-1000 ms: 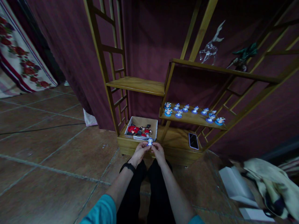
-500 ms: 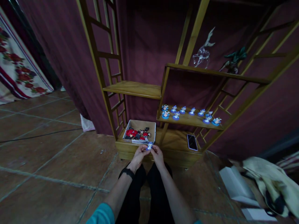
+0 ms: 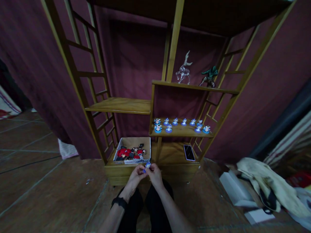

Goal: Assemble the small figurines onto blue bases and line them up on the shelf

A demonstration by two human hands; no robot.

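Between my two hands is a small purple and white figurine [image 3: 148, 165], held just in front of the shelf unit's low front edge. My left hand [image 3: 136, 175] pinches it from the left at its base, and a black band circles that wrist. From the other side my right hand [image 3: 155, 175] grips it with closed fingers, which cover part of it. Right behind the hands stands an open cardboard box [image 3: 135, 140] with several red and black figurines [image 3: 124, 152] lying in it. On the small middle shelf [image 3: 182, 131] several similar purple and blue figurines [image 3: 169, 128] stand in two rows.
A phone [image 3: 189, 152] lies on the bottom board at right. Higher up stand a clear deer figure [image 3: 184, 72] and a dark green figure [image 3: 209, 76]. White boxes [image 3: 236, 191] and a pale cloth [image 3: 269, 181] are on the floor at right. A wooden side shelf [image 3: 119, 105] is at left.
My view has turned right and tilted up, so the shelf appears further left and lower. Both hands still hold the figurine, which has been tilted between the fingers.
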